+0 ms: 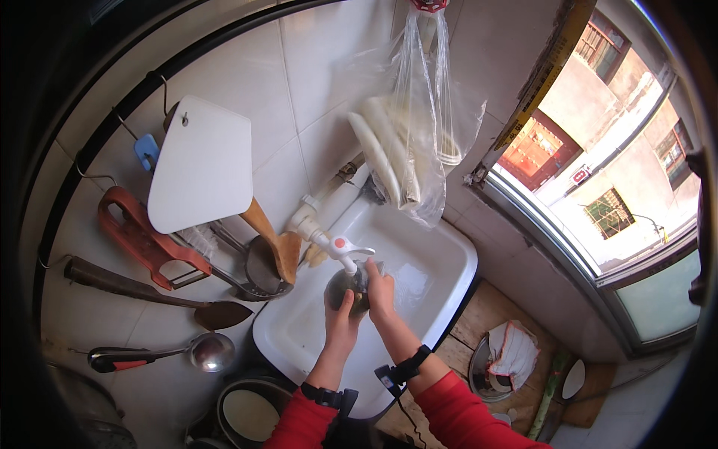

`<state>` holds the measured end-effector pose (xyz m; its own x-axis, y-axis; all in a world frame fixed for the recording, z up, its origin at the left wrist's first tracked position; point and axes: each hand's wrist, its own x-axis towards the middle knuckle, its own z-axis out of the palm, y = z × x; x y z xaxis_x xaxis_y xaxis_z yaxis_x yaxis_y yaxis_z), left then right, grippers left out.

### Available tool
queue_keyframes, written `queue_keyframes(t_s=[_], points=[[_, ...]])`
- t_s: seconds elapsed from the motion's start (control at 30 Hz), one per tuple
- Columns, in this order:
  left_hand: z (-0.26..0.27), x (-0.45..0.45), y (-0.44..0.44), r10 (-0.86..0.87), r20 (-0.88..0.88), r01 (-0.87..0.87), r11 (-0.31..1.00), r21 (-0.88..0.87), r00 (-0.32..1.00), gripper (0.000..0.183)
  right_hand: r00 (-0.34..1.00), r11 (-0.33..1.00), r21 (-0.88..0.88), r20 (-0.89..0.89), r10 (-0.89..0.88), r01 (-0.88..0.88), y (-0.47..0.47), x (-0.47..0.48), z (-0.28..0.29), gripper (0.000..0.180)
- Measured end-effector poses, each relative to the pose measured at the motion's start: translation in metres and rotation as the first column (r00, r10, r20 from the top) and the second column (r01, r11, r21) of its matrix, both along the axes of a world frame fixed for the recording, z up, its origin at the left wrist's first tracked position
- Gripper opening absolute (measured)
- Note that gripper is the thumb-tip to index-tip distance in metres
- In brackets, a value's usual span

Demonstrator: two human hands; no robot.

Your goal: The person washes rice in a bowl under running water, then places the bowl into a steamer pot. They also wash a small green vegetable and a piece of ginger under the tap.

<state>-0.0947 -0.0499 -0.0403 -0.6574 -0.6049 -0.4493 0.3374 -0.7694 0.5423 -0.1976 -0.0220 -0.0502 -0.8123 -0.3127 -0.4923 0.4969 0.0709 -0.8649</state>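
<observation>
Both my hands are under a white plastic faucet (343, 248) with a red dot, over a white sink (455, 264). My left hand (343, 321) grips a dark, rounded object (341, 287) from the near left side; what it is cannot be told. My right hand (380, 293) is at its right side, with a greyish piece (374, 270), perhaps a cloth or scrubber, between hand and object. The faucet's spout ends just above the object. Parts of the fingers are hidden behind it.
Above the sink hangs a clear plastic bag (426, 112) with pale rolls. On the left wall hang a white scraper (205, 163), a red peeler (151, 238), a metal ladle (211, 352) and spatulas. A pot (224, 387) stands below. Right are a bowl (477, 370) with a cloth (511, 353) and a window.
</observation>
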Motion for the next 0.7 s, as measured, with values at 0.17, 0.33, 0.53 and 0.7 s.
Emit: queue_keyframes(t_s=[0.17,0.33,0.53,0.7], points=[[-0.003,0.007,-0.021,-0.085,0.046,0.094,0.963,-0.254,0.995,0.064,0.804,0.961,0.177,-0.528,0.273,-0.211,0.002,-0.003,0.023,0.045],[0.003,0.010,-0.021,-0.154,0.213,0.194,0.965,-0.177,0.965,0.052,0.794,0.779,0.385,-0.161,0.585,-0.496,-0.003,-0.020,0.041,0.054],[0.002,0.006,-0.024,-0.095,0.183,0.127,0.977,-0.171,0.979,0.052,0.516,0.847,0.459,-0.674,0.529,-0.268,-0.009,-0.001,0.031,0.041],[-0.013,0.013,-0.021,-0.161,0.164,0.173,0.983,-0.062,0.973,0.056,0.734,0.716,0.524,-0.228,0.639,-0.461,-0.010,-0.013,0.029,0.048]])
